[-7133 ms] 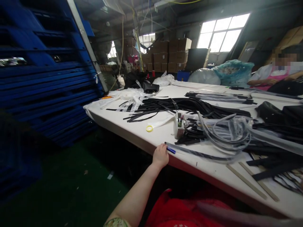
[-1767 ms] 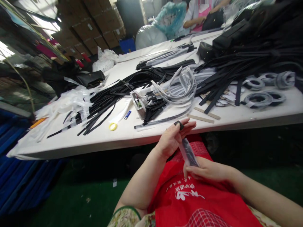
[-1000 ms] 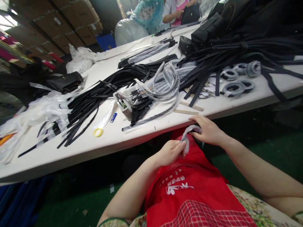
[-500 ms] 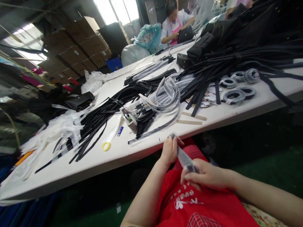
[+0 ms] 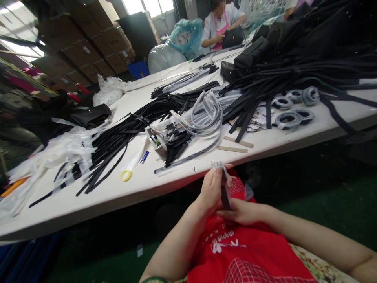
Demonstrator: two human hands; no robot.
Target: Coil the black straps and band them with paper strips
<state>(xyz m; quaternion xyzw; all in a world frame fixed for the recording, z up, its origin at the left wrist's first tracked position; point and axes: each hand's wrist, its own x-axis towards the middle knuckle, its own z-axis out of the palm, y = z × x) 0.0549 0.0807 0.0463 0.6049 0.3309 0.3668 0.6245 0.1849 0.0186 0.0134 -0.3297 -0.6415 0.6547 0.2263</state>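
Just off the table's front edge, over the red apron [image 5: 218,239], a dark strap [image 5: 226,197] runs between my two hands. My left hand [image 5: 210,186] is closed around its upper part, where crumpled clear plastic [image 5: 218,164] sticks out above the thumb. Lower down, my right hand [image 5: 240,212] has its fingers closed at the strap's bottom end. Part of the strap is hidden behind the left thumb and the right fingers. On the table ahead lie plastic-wrapped straps [image 5: 206,118] in loops and a bundle of black straps [image 5: 123,133].
The white table [image 5: 165,182] carries a yellow tape ring [image 5: 126,175], a blue marker-like item [image 5: 144,157], flat beige strips [image 5: 232,149] and wrapped coils [image 5: 290,120]. Black bags [image 5: 253,53] are piled at the right. Across the table another person [image 5: 219,25] handles a black bag.
My right hand has moved up and left, closer to my left hand. The strap between them now shows dark and bare, with plastic bunched at the top. The view has shifted slightly.
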